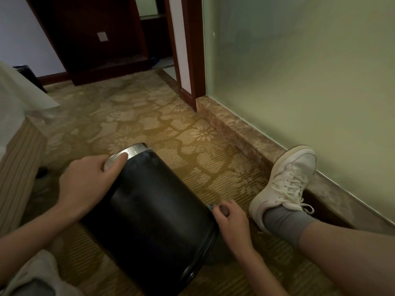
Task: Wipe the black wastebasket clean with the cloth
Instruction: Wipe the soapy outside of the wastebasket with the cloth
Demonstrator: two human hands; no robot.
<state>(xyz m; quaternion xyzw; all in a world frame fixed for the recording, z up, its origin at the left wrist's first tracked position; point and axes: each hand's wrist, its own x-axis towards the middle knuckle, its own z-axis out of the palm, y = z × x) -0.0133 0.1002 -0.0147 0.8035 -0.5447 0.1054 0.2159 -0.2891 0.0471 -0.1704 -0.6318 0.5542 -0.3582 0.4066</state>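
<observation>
The black wastebasket [154, 212] lies tilted on its side on the carpet between my arms, its silver rim [130, 151] pointing away from me. My left hand [85, 184] grips the rim end, thumb laid across the silver band. My right hand [230, 221] is curled against the basket's right side near its base, pinching a small bit of bluish-grey cloth [210, 207]. Most of the cloth is hidden under my fingers.
My right foot in a white sneaker [284, 182] rests against a marble ledge [239, 133] below a frosted glass wall. A bed corner [19, 129] stands at the left. Patterned carpet [132, 116] stretches ahead to dark wooden furniture [96, 39] and a doorway.
</observation>
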